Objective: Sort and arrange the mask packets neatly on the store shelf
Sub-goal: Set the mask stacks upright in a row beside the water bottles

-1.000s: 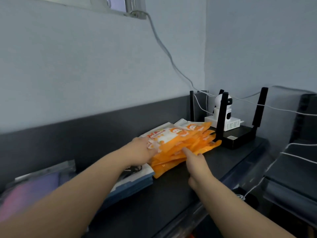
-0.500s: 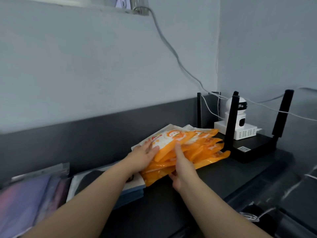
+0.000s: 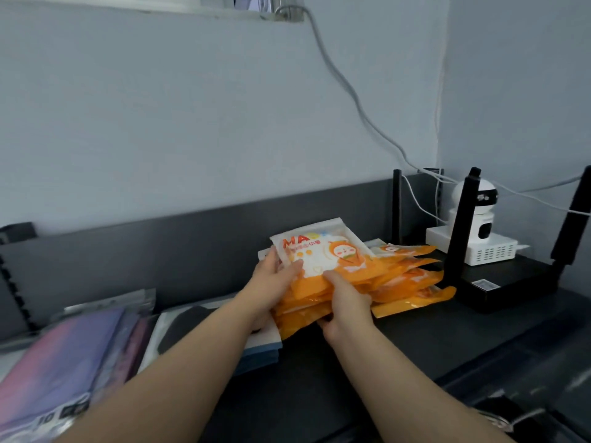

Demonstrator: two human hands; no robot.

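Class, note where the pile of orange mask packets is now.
In the head view, the orange mask packets lie fanned on the dark shelf, right of centre, gripped by the left hand and right hand, just left of the black router.

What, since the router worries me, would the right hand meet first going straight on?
The right hand grips the orange mask packets, so those; behind them probably the dark back panel. The router sits further right.

The gripped mask packets (image 3: 367,276) are showing bright orange with a white panel, red lettering and a cartoon face, while gradient packets (image 3: 64,356) left of the grip are running pink to purple.
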